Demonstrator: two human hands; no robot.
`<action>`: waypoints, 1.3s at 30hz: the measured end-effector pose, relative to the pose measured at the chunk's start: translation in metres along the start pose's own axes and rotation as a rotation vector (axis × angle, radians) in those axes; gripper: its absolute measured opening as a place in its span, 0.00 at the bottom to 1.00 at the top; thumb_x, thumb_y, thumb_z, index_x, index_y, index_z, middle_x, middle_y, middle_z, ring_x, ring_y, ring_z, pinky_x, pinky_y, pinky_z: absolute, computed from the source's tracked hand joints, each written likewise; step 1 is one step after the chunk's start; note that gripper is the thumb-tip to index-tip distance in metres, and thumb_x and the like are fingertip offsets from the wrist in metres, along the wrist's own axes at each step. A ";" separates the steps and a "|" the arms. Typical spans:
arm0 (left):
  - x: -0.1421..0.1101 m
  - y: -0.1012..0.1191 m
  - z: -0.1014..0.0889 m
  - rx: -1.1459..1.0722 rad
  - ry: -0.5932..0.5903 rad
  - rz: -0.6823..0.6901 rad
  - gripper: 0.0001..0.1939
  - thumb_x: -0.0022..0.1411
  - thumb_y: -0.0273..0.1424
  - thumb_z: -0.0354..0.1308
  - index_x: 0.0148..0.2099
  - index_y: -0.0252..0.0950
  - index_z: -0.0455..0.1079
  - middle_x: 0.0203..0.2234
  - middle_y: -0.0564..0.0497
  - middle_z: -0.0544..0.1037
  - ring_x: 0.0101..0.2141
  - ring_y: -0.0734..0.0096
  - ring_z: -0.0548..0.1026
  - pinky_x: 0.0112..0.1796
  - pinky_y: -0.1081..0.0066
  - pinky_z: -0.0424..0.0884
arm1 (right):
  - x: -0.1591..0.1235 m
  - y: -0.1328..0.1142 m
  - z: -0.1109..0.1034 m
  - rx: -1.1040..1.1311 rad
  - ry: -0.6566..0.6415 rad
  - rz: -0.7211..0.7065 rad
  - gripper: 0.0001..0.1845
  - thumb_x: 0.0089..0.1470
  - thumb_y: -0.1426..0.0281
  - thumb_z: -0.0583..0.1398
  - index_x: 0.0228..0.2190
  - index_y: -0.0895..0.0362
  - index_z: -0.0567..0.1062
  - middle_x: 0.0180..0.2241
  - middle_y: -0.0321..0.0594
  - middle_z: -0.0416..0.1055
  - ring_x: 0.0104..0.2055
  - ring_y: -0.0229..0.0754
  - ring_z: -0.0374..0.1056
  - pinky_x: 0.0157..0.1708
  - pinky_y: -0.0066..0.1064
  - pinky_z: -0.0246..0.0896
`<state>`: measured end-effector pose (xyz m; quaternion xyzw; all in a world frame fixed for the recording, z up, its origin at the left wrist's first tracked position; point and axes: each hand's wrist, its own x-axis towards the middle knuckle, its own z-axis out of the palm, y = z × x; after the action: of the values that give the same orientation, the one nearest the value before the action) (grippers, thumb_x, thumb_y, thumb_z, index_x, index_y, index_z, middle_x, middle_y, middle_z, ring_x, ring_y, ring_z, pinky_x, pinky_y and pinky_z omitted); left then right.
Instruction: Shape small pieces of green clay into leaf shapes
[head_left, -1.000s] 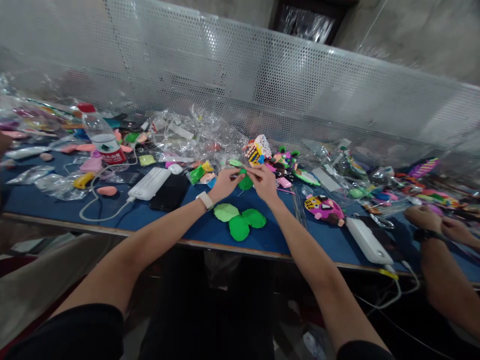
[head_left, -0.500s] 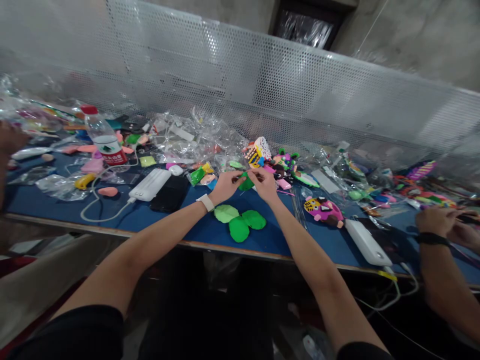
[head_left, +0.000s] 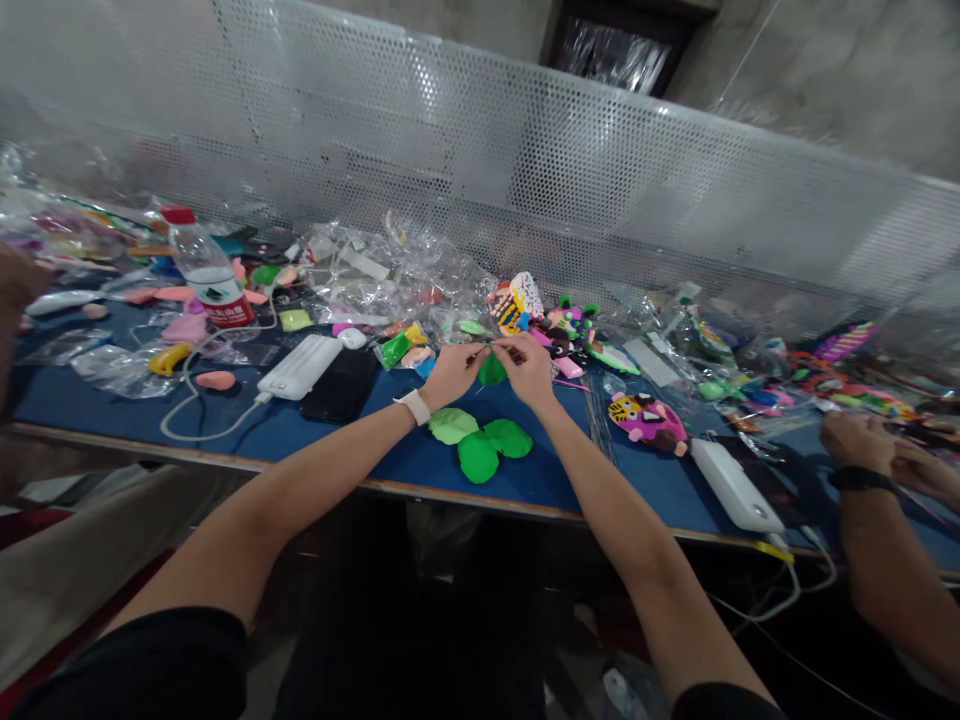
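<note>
Between my two hands hangs a dark green clay leaf (head_left: 493, 371), flat and rounded, pinched along its upper edge. My left hand (head_left: 456, 370) grips its left side, fingers closed. On its right side, my right hand (head_left: 527, 366) pinches it too. The fingertips almost meet, and they hide the leaf's top. On the blue table below lie a pale green clay leaf (head_left: 452, 426) and two bright green clay leaves, one at the front (head_left: 478, 457) and one to the right (head_left: 510, 438), their edges touching or overlapping.
White power banks lie left (head_left: 300, 366) and right (head_left: 735, 487), with cables. A black phone (head_left: 341, 385), a water bottle (head_left: 214, 275), a pink clay figure (head_left: 647, 423) and crumpled plastic wrap (head_left: 405, 270) surround the hands. Co-workers' hands (head_left: 862, 445) show at both sides. A perforated metal screen (head_left: 480, 140) stands behind.
The held leaf hangs lower and shows more of its face between my hands. Both hands stay almost in place. The leaves on the table have not moved.
</note>
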<state>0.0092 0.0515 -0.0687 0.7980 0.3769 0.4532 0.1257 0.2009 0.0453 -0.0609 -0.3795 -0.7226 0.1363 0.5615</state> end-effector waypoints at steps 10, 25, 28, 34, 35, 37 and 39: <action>0.002 0.001 0.000 -0.176 0.078 -0.085 0.24 0.79 0.48 0.55 0.39 0.36 0.81 0.32 0.46 0.84 0.30 0.65 0.75 0.35 0.67 0.71 | -0.001 -0.001 -0.001 -0.113 -0.029 -0.112 0.21 0.71 0.51 0.62 0.48 0.52 0.87 0.46 0.48 0.85 0.46 0.51 0.80 0.51 0.46 0.78; 0.005 0.005 -0.002 -0.282 0.140 -0.181 0.20 0.74 0.45 0.60 0.42 0.36 0.85 0.37 0.46 0.88 0.35 0.62 0.83 0.36 0.68 0.82 | -0.002 -0.001 0.001 -0.073 0.075 -0.035 0.20 0.69 0.51 0.65 0.47 0.52 0.87 0.46 0.48 0.85 0.45 0.52 0.81 0.47 0.45 0.78; 0.005 0.004 -0.001 -0.444 0.121 -0.245 0.25 0.71 0.53 0.62 0.42 0.34 0.84 0.37 0.45 0.87 0.35 0.60 0.84 0.33 0.66 0.84 | -0.001 0.000 0.000 -0.056 0.104 -0.028 0.20 0.69 0.51 0.65 0.45 0.53 0.87 0.44 0.48 0.85 0.44 0.52 0.81 0.44 0.44 0.77; 0.003 0.005 0.003 -0.699 0.102 -0.343 0.28 0.64 0.57 0.70 0.39 0.34 0.82 0.33 0.46 0.86 0.33 0.62 0.83 0.36 0.62 0.87 | 0.000 0.001 0.001 -0.050 0.121 -0.018 0.20 0.68 0.50 0.65 0.43 0.52 0.88 0.44 0.48 0.85 0.46 0.54 0.81 0.47 0.45 0.78; 0.003 0.004 0.004 -0.747 0.087 -0.370 0.28 0.63 0.57 0.71 0.39 0.34 0.82 0.33 0.47 0.86 0.34 0.62 0.83 0.37 0.61 0.87 | 0.000 0.001 0.000 -0.041 0.126 -0.007 0.20 0.67 0.50 0.66 0.43 0.52 0.88 0.44 0.48 0.85 0.46 0.54 0.81 0.47 0.45 0.78; 0.003 0.004 0.004 -0.820 0.052 -0.422 0.28 0.59 0.57 0.74 0.37 0.34 0.81 0.33 0.47 0.86 0.34 0.62 0.84 0.39 0.60 0.87 | 0.000 0.001 0.000 -0.026 0.127 0.010 0.19 0.67 0.51 0.66 0.44 0.52 0.88 0.45 0.48 0.85 0.47 0.54 0.81 0.47 0.45 0.79; 0.003 0.004 0.004 -0.845 0.029 -0.445 0.29 0.56 0.57 0.77 0.35 0.34 0.80 0.32 0.47 0.86 0.33 0.63 0.84 0.40 0.61 0.87 | 0.000 0.000 -0.001 -0.017 0.116 0.006 0.18 0.67 0.53 0.66 0.45 0.53 0.88 0.46 0.49 0.85 0.49 0.54 0.81 0.49 0.45 0.79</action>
<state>0.0154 0.0515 -0.0672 0.5706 0.3230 0.5400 0.5277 0.2016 0.0451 -0.0613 -0.3937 -0.6889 0.1098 0.5987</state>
